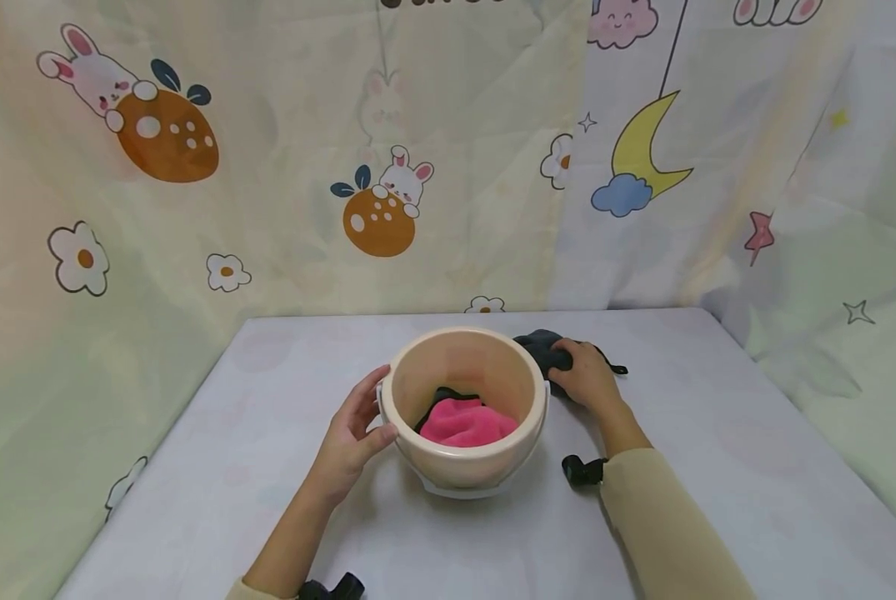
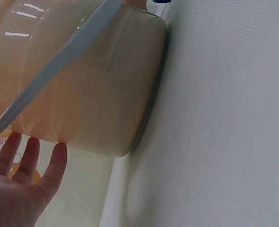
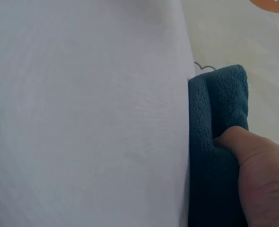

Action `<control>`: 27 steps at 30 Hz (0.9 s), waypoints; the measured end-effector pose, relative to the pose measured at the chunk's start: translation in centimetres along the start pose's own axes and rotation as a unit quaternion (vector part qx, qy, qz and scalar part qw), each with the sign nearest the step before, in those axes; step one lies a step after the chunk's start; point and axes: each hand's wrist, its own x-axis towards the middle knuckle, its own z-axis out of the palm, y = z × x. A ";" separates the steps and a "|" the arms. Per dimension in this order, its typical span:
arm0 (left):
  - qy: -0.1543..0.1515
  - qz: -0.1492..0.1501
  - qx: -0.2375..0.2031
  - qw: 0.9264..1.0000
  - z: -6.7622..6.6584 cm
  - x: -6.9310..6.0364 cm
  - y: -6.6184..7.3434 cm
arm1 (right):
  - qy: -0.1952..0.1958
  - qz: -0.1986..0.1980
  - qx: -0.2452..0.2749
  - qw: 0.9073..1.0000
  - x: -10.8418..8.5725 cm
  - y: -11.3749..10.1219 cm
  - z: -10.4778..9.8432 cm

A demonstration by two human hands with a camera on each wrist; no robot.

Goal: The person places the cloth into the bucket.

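In the head view's centre, pink cloth (image 1: 468, 423) partly hides a dark cloth (image 1: 446, 394) inside the bucket (image 1: 463, 468). Right of it, the right hand (image 1: 586, 375) covers part of a teal cloth (image 1: 541, 345). The top edge crops lettering (image 1: 440, 2) beyond reading. The left wrist view crops the bucket at upper left, the left hand (image 2: 16, 196) at lower left; the right wrist view's bottom edge cuts the teal cloth.

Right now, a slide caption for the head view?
Left grip touching a round glossy cream bucket with bright pink cloth inside; right grip holding a dark plush cloth beside the bucket.
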 end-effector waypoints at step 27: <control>0.001 0.001 -0.002 1.000 0.1 0.1 0.1 | 0.088 0.031 0.182 0.979 -1.7 1.5 0.8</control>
